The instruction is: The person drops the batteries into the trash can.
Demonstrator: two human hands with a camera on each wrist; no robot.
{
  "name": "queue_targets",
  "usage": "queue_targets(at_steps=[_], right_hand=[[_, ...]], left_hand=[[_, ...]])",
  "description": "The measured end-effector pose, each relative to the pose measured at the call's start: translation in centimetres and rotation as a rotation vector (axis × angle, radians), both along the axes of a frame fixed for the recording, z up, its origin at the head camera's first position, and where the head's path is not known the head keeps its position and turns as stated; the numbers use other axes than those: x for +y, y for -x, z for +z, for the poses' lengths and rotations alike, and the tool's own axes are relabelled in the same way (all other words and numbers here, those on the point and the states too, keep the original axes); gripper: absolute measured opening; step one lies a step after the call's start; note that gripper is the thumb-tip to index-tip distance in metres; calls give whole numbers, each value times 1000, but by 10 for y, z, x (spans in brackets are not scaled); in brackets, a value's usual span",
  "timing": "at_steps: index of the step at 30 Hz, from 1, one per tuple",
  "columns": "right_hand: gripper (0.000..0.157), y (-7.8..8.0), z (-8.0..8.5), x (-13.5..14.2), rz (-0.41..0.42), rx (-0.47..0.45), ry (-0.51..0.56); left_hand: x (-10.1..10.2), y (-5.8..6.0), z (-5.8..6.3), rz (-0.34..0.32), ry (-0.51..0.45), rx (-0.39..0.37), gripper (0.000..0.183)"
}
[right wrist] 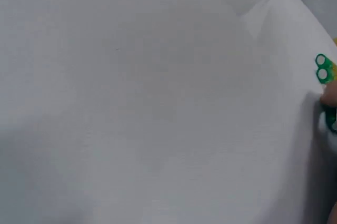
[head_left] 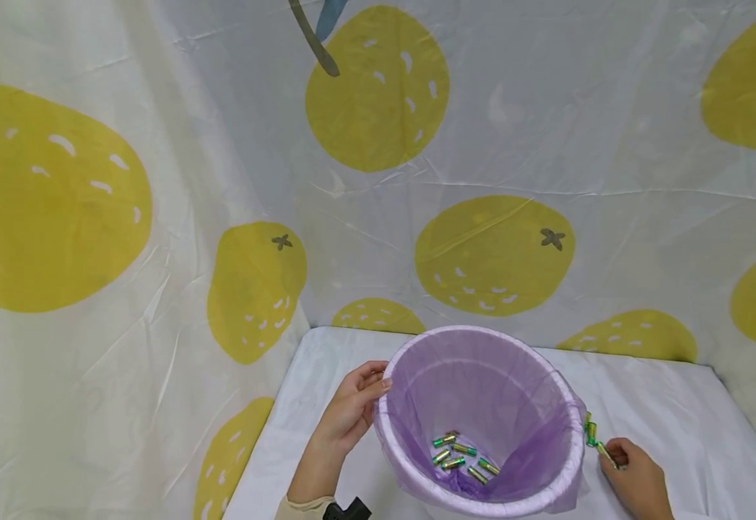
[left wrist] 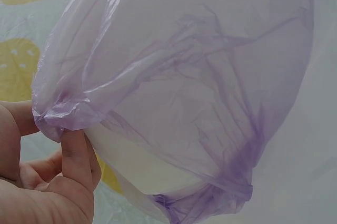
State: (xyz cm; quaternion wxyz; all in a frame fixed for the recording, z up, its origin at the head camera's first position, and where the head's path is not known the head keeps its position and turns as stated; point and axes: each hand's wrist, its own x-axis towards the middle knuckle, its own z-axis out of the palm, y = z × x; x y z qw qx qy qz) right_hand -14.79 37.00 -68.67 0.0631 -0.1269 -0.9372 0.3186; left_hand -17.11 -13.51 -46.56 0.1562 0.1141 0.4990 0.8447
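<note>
A trash can [head_left: 481,509] with a white rim and a purple bag [left wrist: 221,87] over it leans with its mouth toward the head camera. Several green-and-gold batteries [head_left: 453,463] lie scattered at its bottom. My left hand [head_left: 350,412] grips the rim at its left side, thumb on one side and fingers [left wrist: 76,155] on the other, through the bag. To the right of the can, my right hand [head_left: 637,480] pinches one battery [head_left: 605,455] low over the table. Other batteries [right wrist: 323,74] lie just beyond its fingertips, partly hidden by the can in the head view.
A white cloth covers the table [head_left: 670,404]. Behind and to the left hangs a pale curtain [head_left: 365,209] printed with yellow fruit, close to the table's edges. A dark strap device [head_left: 347,510] sits on the left wrist.
</note>
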Motion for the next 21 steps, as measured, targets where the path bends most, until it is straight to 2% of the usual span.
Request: queue_targets(at_steps=[4,10,15,21], right_hand=[[29,-6,-8,-8,-106,60,-53],[31,-9,-9,-10,-133,110,-79],[31,-9,0,-1,-133,60,5],[39,-12,15,12,-135,-18,92]], left_hand=[[0,0,0,-6,-4,2,28],[0,-1,-1,-6,-2,6,29],[0,-1,1,-3,2,0,29],[0,-1,3,3,10,-8,30]])
